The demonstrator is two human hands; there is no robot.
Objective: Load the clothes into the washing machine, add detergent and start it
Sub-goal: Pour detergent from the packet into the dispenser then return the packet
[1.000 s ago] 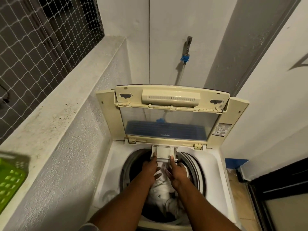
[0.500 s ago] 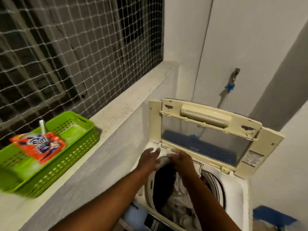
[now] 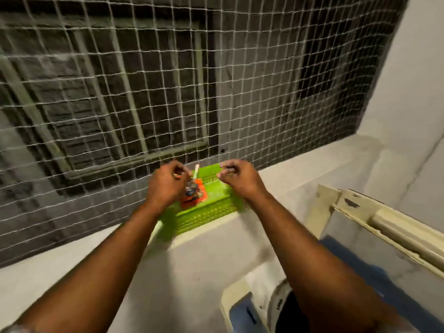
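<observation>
An orange detergent pouch [image 3: 195, 197] lies in a green plastic basket [image 3: 211, 210] on the concrete ledge, with a white stick [image 3: 197, 168] standing up behind it. My left hand [image 3: 165, 186] hovers at the pouch's left edge with its fingers curled, and I see nothing in them. My right hand [image 3: 237, 180] hangs over the basket's right side, fingers curled the same way and holding nothing. The washing machine [image 3: 242, 306] is at the bottom right with its lid [image 3: 389, 227] raised and its dark drum opening [image 3: 290, 316] partly behind my right forearm. No clothes show.
A white mesh net [image 3: 144, 92] covers the opening behind the ledge [image 3: 72, 265], close behind the basket. A pale wall [image 3: 413, 92] rises on the right above the lid. Everything is blurred by motion.
My view has swung left from the drum to the ledge. Both hands have left the machine's opening and moved up over the green basket.
</observation>
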